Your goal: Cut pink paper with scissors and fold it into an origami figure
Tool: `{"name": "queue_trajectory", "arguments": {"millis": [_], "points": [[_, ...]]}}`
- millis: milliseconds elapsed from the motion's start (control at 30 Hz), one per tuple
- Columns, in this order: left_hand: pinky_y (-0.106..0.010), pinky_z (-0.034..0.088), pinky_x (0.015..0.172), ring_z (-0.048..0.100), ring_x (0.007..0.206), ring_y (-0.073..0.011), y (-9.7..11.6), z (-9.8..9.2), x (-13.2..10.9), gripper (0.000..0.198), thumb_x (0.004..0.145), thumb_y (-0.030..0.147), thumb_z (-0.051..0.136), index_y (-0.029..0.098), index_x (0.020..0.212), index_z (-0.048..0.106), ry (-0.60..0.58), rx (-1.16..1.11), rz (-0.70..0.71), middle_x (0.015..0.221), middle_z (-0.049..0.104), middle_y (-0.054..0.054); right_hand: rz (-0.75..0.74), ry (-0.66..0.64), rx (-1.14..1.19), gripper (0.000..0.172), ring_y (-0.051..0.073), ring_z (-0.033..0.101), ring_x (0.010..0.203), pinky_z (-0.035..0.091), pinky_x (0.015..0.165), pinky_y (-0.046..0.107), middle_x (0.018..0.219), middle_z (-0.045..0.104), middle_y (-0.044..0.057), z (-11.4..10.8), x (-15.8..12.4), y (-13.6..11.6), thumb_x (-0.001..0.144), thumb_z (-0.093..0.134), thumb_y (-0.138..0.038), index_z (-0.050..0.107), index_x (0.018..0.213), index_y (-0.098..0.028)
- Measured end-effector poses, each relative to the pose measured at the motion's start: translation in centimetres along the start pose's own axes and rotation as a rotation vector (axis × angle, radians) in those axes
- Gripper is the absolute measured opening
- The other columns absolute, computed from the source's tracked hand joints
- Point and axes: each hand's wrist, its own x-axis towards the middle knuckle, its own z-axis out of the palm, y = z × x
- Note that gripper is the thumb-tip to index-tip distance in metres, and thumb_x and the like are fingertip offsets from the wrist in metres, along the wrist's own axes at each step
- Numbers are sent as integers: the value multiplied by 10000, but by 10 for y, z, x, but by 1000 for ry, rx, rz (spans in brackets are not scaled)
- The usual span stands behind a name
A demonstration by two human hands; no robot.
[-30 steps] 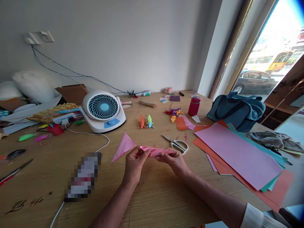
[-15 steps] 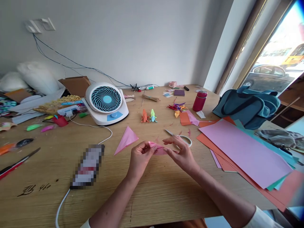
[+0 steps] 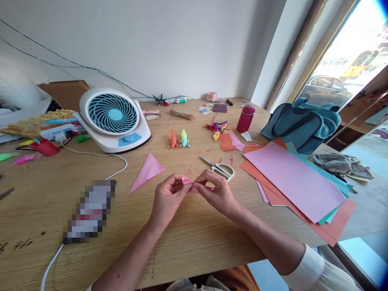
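Between my two hands is a small folded piece of pink paper (image 3: 188,181), mostly covered by the fingers. My left hand (image 3: 170,197) pinches its left side between thumb and fingers. From the right, my right hand (image 3: 216,190) grips it with thumb and index finger, the two thumb tips almost meeting. Just beyond the right hand lie white-handled scissors (image 3: 222,169), their blades pointing away to the left. A folded pink paper triangle (image 3: 148,171) rests on the table, left of my hands. Farther back stand an orange paper figure (image 3: 173,139) and a green paper figure (image 3: 184,138).
Stacked coloured sheets (image 3: 294,178) cover the right side, with a blue bag (image 3: 300,126) behind. A red flask (image 3: 245,118) stands near purple and orange paper scraps (image 3: 216,127). At left are a white fan (image 3: 113,117) and a blurred-out device (image 3: 91,212) on a cable.
My right hand's fingers, spread before, have closed on the pink paper next to the left thumb. The view has turned to the right, so everything sits farther left.
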Motion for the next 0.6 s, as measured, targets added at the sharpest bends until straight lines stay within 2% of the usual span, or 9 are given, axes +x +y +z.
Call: {"name": "queue_trajectory", "arguments": {"millis": [433,600], "points": [[-232,557,704,650,689,-122,0,3,0,225,740,330,794,149,765,662,-35,-71,-21,719,680,6,-159,63,-115,136,144,544,671,423,622,280,728,577,11,0,-3,8,910,617,-190,618,775,-198],[-206,541,676,648,727,-124,-2,-1,-1,182,770,316,771,156,807,693,-28,8,29,786,706,-13,-197,78,-198,125,154,529,666,402,621,299,723,582,15,1,-5,9,912,628,-209,628,787,-205]]}}
